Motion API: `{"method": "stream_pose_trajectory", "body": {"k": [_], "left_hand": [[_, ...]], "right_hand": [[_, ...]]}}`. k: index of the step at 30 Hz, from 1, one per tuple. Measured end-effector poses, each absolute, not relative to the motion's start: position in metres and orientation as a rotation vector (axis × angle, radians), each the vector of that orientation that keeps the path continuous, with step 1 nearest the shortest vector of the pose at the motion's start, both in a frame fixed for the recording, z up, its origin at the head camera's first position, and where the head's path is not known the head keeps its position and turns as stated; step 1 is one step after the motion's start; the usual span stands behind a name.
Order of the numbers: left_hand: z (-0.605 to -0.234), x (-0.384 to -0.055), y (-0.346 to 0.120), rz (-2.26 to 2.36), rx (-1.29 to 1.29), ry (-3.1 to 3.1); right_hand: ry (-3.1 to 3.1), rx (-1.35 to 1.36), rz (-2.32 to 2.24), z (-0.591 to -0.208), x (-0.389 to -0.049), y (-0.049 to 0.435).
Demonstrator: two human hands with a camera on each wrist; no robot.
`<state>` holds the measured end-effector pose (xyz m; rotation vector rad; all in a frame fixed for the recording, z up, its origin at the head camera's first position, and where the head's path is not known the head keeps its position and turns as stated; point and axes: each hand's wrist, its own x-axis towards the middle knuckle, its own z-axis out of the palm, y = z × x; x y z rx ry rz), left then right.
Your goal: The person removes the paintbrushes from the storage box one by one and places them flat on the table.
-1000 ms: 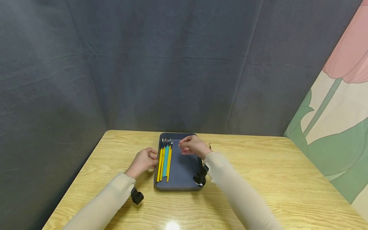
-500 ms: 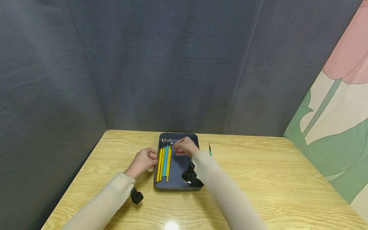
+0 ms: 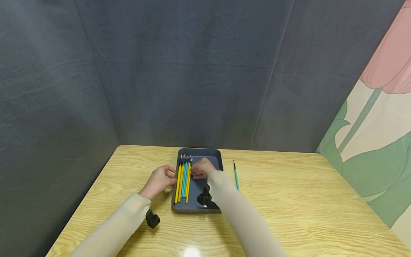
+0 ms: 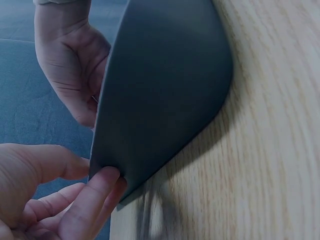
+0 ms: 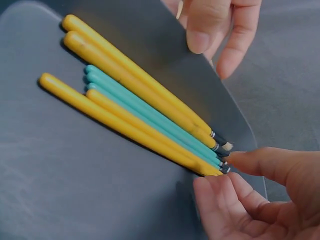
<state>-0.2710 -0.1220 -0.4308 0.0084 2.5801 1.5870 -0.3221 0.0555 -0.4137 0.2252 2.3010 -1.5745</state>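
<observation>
Several paintbrushes, yellow (image 5: 140, 90) and turquoise (image 5: 155, 112), lie side by side in a dark grey tray (image 3: 207, 151), along its left part, bristles toward the far end. My left hand (image 3: 160, 179) grips the tray's left rim, thumb (image 5: 199, 40) on the inner side and fingers (image 4: 102, 187) against the outer wall. Inside the tray, my right hand (image 3: 202, 168) is at the bristle end of the row. Its thumb and fingertips pinch the rightmost yellow paintbrush (image 5: 95, 106) near the ferrule; some ferrules are hidden behind the thumb.
A single turquoise paintbrush (image 3: 236, 176) lies on the wooden table (image 3: 305, 200) right of the tray, partly covered by the right sleeve (image 3: 237, 210). A dark curtain (image 3: 192, 78) hangs behind the table. A floral panel (image 3: 369, 142) stands at the right.
My right hand has moved left and down across the tray to the brushes. The turquoise paintbrush on the table has come out from behind the arm. My left hand stays on the rim.
</observation>
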Motion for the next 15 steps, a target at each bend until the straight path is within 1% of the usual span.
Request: {"method": "stream_pose_trajectory", "body": {"k": [8,15], "left_hand": [[-0.4291,-0.2696,-0.1209,1.588,0.012,2.585],[-0.4287,-0.2691,-0.1213,1.586,0.011,2.583]], "right_hand": [[2.284,0.279,-1.535,-0.4178,-0.3190,0.0537],[2.277,0.316,-1.511,-0.4236,-0.3259,0.0498]]}}
